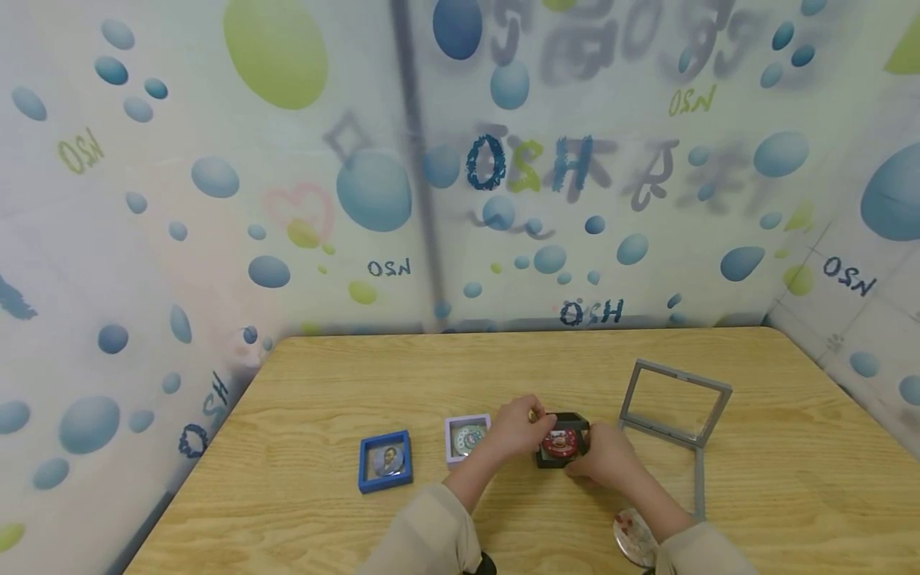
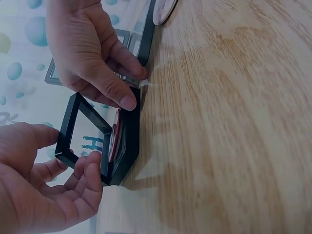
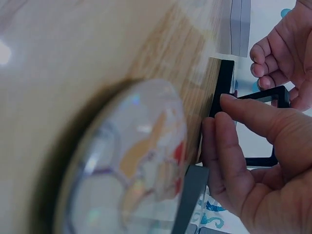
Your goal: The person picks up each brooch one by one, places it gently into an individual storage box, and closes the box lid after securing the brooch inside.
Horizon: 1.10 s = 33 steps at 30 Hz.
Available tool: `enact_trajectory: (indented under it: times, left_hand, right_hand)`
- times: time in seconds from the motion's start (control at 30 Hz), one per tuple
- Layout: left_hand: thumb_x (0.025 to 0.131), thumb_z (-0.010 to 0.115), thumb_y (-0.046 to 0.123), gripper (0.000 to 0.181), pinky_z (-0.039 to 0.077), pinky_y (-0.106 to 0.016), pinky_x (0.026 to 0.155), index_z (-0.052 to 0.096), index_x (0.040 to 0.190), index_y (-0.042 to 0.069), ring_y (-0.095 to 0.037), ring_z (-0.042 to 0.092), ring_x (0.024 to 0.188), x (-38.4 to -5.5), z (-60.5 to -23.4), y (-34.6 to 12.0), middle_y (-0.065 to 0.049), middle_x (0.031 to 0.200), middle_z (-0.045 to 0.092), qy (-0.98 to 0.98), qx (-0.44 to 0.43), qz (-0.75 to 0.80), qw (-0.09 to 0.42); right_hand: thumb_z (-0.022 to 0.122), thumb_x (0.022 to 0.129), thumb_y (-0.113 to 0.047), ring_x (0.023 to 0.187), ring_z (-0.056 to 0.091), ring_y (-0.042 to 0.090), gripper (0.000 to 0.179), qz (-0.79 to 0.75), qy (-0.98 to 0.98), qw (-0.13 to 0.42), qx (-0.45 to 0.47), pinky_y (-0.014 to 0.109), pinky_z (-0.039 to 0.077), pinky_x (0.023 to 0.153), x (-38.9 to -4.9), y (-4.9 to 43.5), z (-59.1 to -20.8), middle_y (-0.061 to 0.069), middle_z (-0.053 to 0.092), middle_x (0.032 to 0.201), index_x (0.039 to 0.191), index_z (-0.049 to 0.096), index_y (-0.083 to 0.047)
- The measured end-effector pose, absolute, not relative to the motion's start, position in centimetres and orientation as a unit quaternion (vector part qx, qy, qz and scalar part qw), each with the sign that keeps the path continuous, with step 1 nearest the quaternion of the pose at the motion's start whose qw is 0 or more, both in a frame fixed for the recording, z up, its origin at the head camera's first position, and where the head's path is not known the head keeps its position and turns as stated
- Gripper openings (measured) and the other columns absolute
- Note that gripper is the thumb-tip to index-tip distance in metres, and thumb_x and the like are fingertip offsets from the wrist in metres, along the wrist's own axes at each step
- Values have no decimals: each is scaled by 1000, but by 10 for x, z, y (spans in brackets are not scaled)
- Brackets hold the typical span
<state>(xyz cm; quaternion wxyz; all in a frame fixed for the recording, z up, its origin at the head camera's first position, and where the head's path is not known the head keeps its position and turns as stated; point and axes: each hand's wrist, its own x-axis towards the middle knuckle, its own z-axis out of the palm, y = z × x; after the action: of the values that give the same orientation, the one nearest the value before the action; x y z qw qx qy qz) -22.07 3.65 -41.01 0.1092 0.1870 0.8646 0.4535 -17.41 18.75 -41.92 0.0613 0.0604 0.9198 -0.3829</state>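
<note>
A black hinged display frame (image 2: 127,141) stands open on the table, its lid raised. A round red badge (image 1: 561,444) lies inside the base. My left hand (image 1: 519,429) pinches the raised lid (image 2: 68,122) between thumb and fingers, at the frame's left side. On the other side my right hand (image 1: 608,457) grips the base by its edge, thumb on top and fingers along the side. In the right wrist view, the thumb of the right hand (image 3: 263,161) presses the black edge. The hands partly cover the frame in the head view.
Left of the hands stand a lilac frame (image 1: 449,444) holding a patterned round badge and a blue frame (image 1: 363,469) with a portrait badge. An open grey frame (image 1: 683,375) stands at the right. Another round badge (image 1: 636,538) lies near the right forearm. A printed curtain (image 1: 446,263) hangs behind the table.
</note>
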Motion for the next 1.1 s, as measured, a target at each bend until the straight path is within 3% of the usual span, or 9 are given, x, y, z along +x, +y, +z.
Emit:
enact_trajectory:
  times: [0.33, 0.77, 1.1]
  left_hand:
    - [81, 63, 16, 15, 35, -20, 44, 52, 75, 8, -9, 44, 51, -217, -414, 35, 1, 66, 51, 879, 202, 412, 131]
    - [76, 71, 22, 50, 43, -27, 60, 49, 116, 2, -16, 53, 71, -215, -415, 38, -11, 88, 61, 909, 190, 352, 118]
    - [72, 74, 23, 57, 44, -28, 63, 51, 119, 1, -18, 55, 75, -214, -415, 38, -12, 93, 62, 917, 205, 327, 101]
  right_hand:
    - [76, 64, -3, 46, 55, 15, 27, -370, 925, 62, 59, 26, 46, 45, -173, 188, -418, 9, 54, 63, 75, 54, 8]
    - [77, 62, -3, 44, 54, 14, 24, -366, 928, 44, 53, 26, 44, 43, -172, 188, -419, 6, 54, 55, 65, 54, 2]
    - [76, 63, -2, 43, 55, 15, 21, -364, 929, 44, 49, 26, 45, 43, -172, 188, -419, 6, 55, 53, 63, 55, 2]
